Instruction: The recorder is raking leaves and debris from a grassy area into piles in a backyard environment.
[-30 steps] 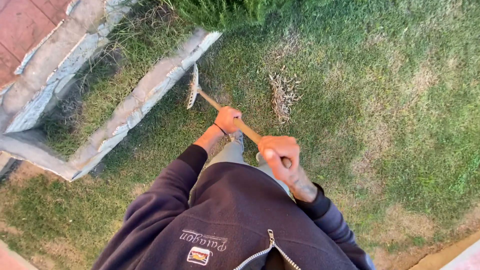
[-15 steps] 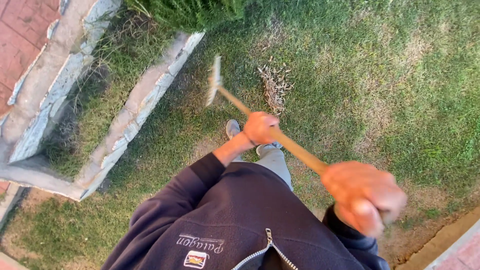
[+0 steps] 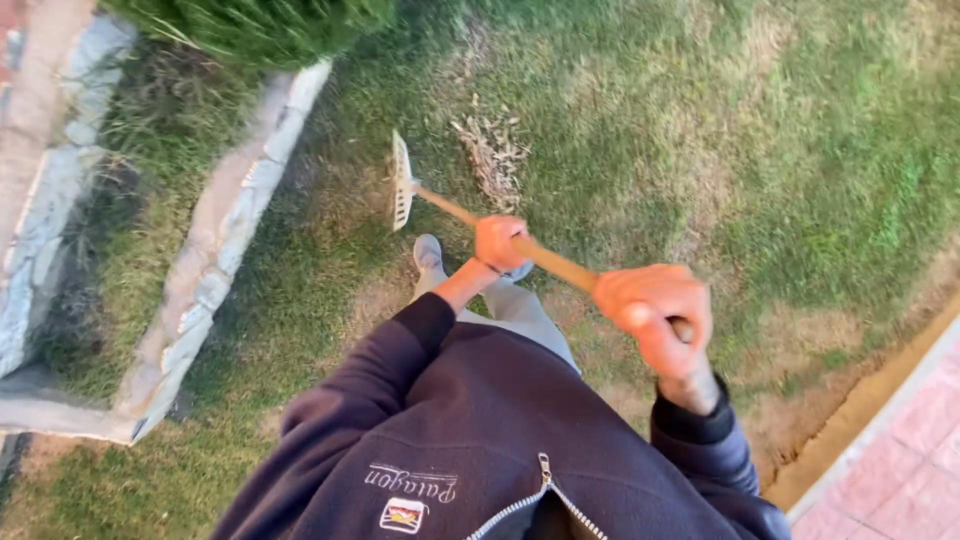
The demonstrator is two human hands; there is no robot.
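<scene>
I hold a rake with a long wooden handle (image 3: 560, 266) in both hands. My left hand (image 3: 500, 243) grips the handle partway down. My right hand (image 3: 655, 310) is closed around its upper end, close to my chest. The pale toothed rake head (image 3: 401, 182) rests on the lawn ahead of my grey shoe (image 3: 428, 252). A small pile of dry twigs and dead grass (image 3: 492, 152) lies on the grass just right of the rake head. My dark zipped jacket (image 3: 480, 440) fills the bottom of the view.
A stone kerb (image 3: 215, 255) runs diagonally along the lawn's left side, with a second stone border (image 3: 40, 240) beyond a grassy strip. A dense green bush (image 3: 260, 25) stands at the top. Reddish paving (image 3: 905, 450) and a bare earth strip edge the lower right.
The rake head has swung from beside the stone kerb out to the right over the lawn, nearer the twig pile. My right hand has pulled back and down toward my body.
</scene>
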